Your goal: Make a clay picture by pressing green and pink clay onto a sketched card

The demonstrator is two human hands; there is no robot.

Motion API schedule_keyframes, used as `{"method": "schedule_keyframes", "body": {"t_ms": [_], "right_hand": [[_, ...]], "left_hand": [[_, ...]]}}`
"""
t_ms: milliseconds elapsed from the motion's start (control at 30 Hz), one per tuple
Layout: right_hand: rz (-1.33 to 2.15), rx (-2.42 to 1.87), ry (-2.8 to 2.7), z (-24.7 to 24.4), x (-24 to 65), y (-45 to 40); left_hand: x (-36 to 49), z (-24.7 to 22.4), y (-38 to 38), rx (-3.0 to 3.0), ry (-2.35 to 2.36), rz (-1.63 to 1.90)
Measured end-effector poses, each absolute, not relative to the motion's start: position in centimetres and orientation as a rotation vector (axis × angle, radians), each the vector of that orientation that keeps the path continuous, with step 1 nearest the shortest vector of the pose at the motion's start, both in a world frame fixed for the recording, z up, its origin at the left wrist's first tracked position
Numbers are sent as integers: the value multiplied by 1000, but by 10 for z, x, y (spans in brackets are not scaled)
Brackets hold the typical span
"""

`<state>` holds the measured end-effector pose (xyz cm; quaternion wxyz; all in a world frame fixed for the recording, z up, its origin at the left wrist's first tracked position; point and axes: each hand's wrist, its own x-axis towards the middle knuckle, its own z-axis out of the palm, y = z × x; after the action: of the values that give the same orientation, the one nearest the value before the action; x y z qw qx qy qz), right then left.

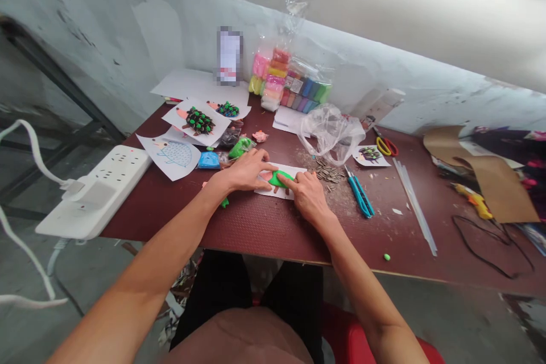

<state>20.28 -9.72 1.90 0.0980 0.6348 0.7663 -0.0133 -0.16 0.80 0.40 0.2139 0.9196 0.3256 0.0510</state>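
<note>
A flattened lump of green modelling clay (282, 178) lies on a small white paper card (279, 192), with pinkish and brown bits beside it. My left hand (251, 170) rests over the card's left side, thumb and index finger spread at the clay's left end. From the right, my right hand (310, 193) presses its extended index finger onto the clay; its other fingers are curled. Close to my left hand are a green clay packet (241, 148) and a blue clay packet (209, 160). Sunflower seeds (330, 173) are heaped just beyond my right hand.
Hedgehog pictures on paper (198, 120) lie at the back left, near a white power strip (96, 193). Coloured clay packs (277, 79) lean against the wall. Rightward are teal scissors (362, 196), glue sticks (414, 207) and a yellow glue gun (475, 200) with its cord.
</note>
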Motion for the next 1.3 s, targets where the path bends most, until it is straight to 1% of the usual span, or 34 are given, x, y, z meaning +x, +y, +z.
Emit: {"method": "schedule_keyframes", "body": {"t_ms": [367, 633, 1300], "right_hand": [[-69, 1955, 2222, 22, 201, -93], [-35, 1908, 2191, 20, 196, -91], [-16, 1954, 2180, 19, 197, -99]], "left_hand": [[-1, 5, 8, 2548, 908, 127], [-1, 7, 7, 2551, 914, 108], [-1, 11, 5, 2572, 922, 64]]}}
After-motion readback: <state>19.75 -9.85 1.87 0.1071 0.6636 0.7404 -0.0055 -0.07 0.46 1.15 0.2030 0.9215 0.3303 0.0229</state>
